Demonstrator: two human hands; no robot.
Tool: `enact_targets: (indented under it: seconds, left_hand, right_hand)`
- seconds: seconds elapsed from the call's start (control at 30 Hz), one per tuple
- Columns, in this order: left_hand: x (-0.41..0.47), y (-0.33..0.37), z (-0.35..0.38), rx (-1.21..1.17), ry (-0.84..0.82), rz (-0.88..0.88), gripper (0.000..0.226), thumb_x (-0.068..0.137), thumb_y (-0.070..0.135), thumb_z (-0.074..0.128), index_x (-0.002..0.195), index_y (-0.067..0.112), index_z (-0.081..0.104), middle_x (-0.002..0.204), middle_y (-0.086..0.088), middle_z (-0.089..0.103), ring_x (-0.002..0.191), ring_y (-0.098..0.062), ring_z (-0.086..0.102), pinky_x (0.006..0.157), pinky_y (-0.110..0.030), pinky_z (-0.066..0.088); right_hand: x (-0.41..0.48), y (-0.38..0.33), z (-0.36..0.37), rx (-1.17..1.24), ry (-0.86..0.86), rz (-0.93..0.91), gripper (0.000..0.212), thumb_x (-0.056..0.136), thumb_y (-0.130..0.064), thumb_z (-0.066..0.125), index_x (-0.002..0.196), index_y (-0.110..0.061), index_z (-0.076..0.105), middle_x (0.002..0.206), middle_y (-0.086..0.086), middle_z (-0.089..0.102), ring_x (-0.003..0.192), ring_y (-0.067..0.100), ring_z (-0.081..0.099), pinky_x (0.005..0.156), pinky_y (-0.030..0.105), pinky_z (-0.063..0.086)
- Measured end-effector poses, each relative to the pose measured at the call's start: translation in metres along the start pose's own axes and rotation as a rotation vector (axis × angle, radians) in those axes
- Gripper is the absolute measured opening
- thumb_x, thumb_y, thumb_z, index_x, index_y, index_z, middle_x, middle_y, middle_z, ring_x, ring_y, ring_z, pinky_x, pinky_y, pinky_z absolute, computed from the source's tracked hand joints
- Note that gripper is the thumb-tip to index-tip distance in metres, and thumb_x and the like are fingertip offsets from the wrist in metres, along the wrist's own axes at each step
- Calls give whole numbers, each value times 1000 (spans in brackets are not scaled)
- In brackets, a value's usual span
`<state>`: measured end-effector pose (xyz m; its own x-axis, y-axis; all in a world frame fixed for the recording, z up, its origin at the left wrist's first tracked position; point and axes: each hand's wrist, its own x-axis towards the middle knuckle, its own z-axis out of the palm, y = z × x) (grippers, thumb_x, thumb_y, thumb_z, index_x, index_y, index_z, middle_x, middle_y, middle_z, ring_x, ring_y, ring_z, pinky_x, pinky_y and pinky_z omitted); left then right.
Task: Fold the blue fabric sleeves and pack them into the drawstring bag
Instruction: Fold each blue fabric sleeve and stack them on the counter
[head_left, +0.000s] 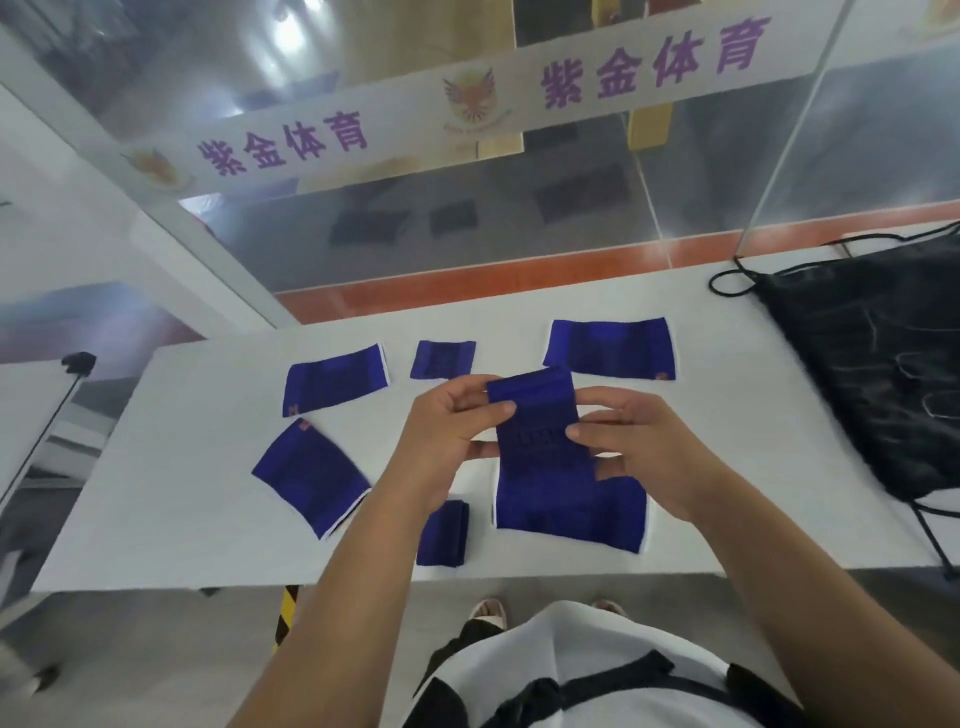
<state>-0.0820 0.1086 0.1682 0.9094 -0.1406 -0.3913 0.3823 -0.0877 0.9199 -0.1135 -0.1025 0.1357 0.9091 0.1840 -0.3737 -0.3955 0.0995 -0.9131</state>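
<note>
A narrow blue sleeve (535, 415) is held upright above the white table (182, 519), gripped on its left edge by my left hand (447, 431) and on its right edge by my right hand (623, 436). Beneath it lies a larger flat blue sleeve (566, 509). More blue sleeves lie flat at the far left (335, 382), near left (311, 478) and far right (613, 348). A small blue piece (442, 359) sits at the far middle, and a folded one (442, 532) lies near the front edge. The black drawstring bag (872, 364) lies flat at the right.
A glass partition with a white banner (467, 98) stands behind the table. The bag's black cords (732, 278) trail over the far right of the tabletop. A black stand (78, 364) rises left of the table. The table's front edge runs just before my body.
</note>
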Motion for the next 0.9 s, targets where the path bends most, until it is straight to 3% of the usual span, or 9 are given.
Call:
enact_targets:
  seconds: [0.13, 0.23, 0.4, 0.47, 0.6, 0.67, 0.77, 0.87, 0.9]
  left_hand:
    - [-19, -19, 15, -100, -78, -69, 31, 95, 12, 64, 125, 17, 65, 115, -8, 74, 105, -26, 71, 82, -44, 60]
    - [-27, -30, 25, -144, -51, -98, 34, 95, 5, 60, 126, 18, 65, 115, -12, 73, 104, -29, 71, 75, -43, 60]
    - [-34, -16, 30, -168, -60, -9, 35, 95, -2, 55, 124, 13, 67, 116, -13, 73, 104, -29, 71, 73, -38, 59]
    - [-41, -5, 31, -224, -85, 75, 31, 95, -5, 53, 118, 7, 70, 113, -13, 73, 102, -27, 71, 72, -37, 59]
    - [-53, 9, 35, -229, -113, 188, 31, 95, -7, 50, 91, 7, 77, 101, -9, 74, 95, -23, 70, 73, -32, 58]
    - [-54, 10, 36, -219, -113, 164, 37, 97, -7, 44, 82, 7, 75, 103, -9, 73, 95, -22, 69, 73, -32, 57]
    - [-54, 9, 38, -213, -143, 80, 22, 101, 8, 46, 93, 5, 66, 107, -11, 71, 96, -24, 68, 73, -36, 58]
    - [-55, 8, 35, -71, -184, 8, 23, 96, 23, 61, 117, 13, 62, 113, -12, 73, 102, -27, 70, 81, -42, 59]
    - [-55, 10, 32, -17, -188, -5, 29, 93, 22, 66, 121, 17, 62, 112, -12, 73, 103, -28, 71, 84, -45, 59]
  right_hand:
    - [-3, 2, -1, 2, 41, 17, 23, 93, -3, 63, 112, -13, 73, 103, 14, 77, 95, 35, 74, 88, 57, 58]
    - [-7, 0, -4, -9, 43, 28, 24, 94, 0, 60, 112, -10, 73, 104, 15, 77, 95, 34, 74, 89, 62, 55]
    - [-21, -16, -11, 22, 14, -62, 30, 95, 6, 53, 109, -9, 76, 110, 15, 75, 101, 34, 72, 90, 65, 53]
    - [-29, -27, -17, 79, -7, -138, 29, 94, 7, 52, 105, -5, 76, 110, 19, 74, 100, 36, 72, 87, 60, 56]
    - [-44, -45, -23, 188, -51, -222, 44, 93, 12, 41, 76, -5, 78, 91, 14, 73, 83, 25, 70, 65, 37, 60]
    - [-47, -45, -25, 164, -59, -229, 36, 94, 4, 49, 72, -6, 76, 90, 13, 72, 83, 24, 70, 65, 34, 59]
    - [-47, -37, -28, 6, -65, -217, 6, 83, -3, 73, 82, -9, 74, 95, 16, 72, 90, 34, 71, 75, 43, 57]
    - [-46, -33, -24, -133, -84, -212, 19, 81, -2, 77, 94, -14, 73, 105, 11, 72, 99, 34, 71, 81, 57, 57]
    - [-46, -36, -20, -163, -84, -225, 24, 83, 1, 75, 97, -18, 73, 106, 6, 71, 100, 30, 71, 81, 56, 60]
